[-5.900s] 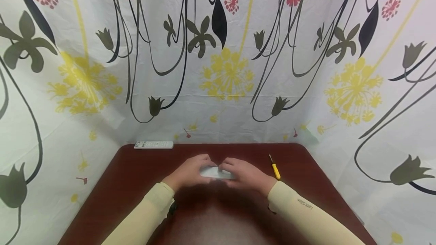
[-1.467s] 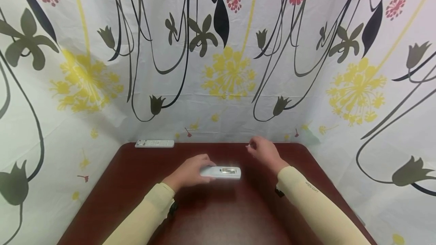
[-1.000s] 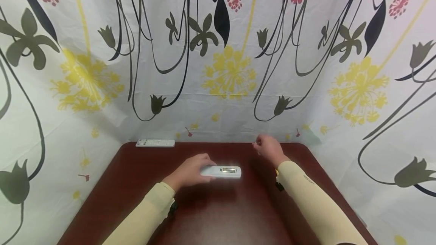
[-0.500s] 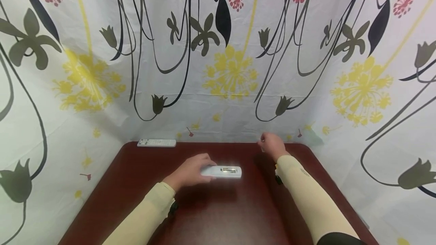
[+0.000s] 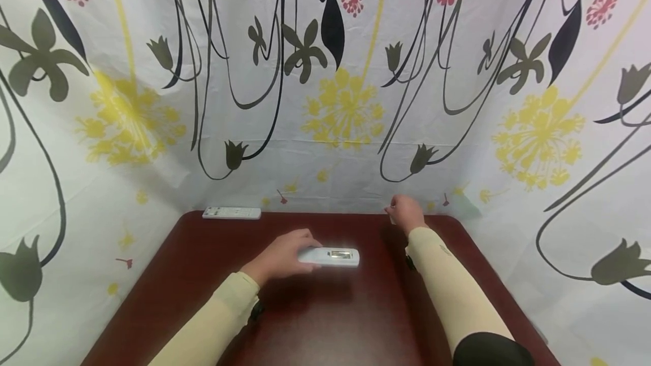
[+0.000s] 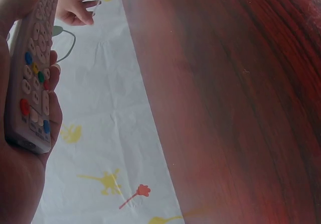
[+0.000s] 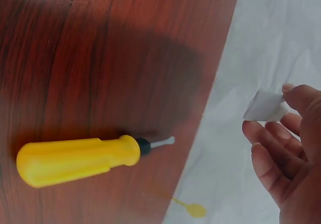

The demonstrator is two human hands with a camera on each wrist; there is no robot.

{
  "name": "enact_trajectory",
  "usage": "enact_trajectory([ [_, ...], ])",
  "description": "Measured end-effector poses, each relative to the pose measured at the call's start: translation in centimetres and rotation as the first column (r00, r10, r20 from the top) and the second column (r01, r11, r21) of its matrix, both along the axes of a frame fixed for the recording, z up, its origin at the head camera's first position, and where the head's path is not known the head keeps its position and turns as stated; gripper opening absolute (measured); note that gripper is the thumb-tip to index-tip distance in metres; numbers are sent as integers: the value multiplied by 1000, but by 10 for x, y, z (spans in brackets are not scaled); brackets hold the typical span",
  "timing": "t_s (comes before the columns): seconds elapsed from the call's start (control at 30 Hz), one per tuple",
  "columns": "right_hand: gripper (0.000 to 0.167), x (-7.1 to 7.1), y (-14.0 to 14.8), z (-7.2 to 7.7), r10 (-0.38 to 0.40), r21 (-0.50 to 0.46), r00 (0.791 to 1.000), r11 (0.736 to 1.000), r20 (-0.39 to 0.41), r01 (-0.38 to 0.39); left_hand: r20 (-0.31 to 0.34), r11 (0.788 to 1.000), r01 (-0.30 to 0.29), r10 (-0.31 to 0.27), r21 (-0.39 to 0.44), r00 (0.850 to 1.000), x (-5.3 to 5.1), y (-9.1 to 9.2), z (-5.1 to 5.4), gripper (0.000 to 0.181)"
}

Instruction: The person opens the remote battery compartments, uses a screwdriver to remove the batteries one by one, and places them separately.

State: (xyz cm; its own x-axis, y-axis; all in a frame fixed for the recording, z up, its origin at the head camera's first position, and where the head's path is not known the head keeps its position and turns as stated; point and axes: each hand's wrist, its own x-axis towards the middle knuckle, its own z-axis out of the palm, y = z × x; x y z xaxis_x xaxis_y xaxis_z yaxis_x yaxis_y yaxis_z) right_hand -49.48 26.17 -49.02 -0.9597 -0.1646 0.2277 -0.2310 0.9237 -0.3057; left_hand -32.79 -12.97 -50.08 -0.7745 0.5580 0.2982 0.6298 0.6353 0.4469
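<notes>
My left hand (image 5: 282, 256) grips one end of a white remote control (image 5: 321, 256) above the table. Its back faces up in the head view, with the battery compartment (image 5: 341, 255) uncovered; whether batteries lie inside is too small to tell. In the left wrist view the button side of the remote control (image 6: 35, 78) shows, with my thumb along one edge. Near the table's far right edge, my right hand (image 5: 407, 213) pinches a small white battery cover (image 7: 266, 106) between thumb and fingers. A yellow-handled screwdriver (image 7: 75, 161) lies on the table close to that hand.
Another white remote control (image 5: 231, 213) lies at the far left edge of the dark red table (image 5: 315, 321). A flower-patterned white curtain (image 5: 346, 179) stands round the back and sides. The right forearm hides the screwdriver in the head view.
Both hands were on the remote control at first. The right hand has since come away with the battery cover, toward the far right, baring the compartment. The left hand has stayed in place.
</notes>
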Motion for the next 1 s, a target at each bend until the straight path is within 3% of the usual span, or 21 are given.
enact_trajectory([
  [0.23, 25, -13, -1, -17, -6, -21, 1000, 1000, -20, 5, -21, 1000, 2, -2, -1, 1000, -1, -2, 1, 42],
  [0.53, 31, -27, 7, -44, -19, -30, 999, 999, 35, 20, -14, 1000, 5, -5, 14, 1000, -2, 3, 4, 40],
  [0.8, 32, -31, 5, -51, -42, -12, 998, 999, 55, 43, -12, 1000, 0, 1, 14, 1000, -3, 5, 3, 41],
  [1.0, 37, -30, 0, -55, -52, -38, 992, 998, 114, 57, -15, 1000, -4, 4, 13, 1000, -4, 3, 4, 41],
])
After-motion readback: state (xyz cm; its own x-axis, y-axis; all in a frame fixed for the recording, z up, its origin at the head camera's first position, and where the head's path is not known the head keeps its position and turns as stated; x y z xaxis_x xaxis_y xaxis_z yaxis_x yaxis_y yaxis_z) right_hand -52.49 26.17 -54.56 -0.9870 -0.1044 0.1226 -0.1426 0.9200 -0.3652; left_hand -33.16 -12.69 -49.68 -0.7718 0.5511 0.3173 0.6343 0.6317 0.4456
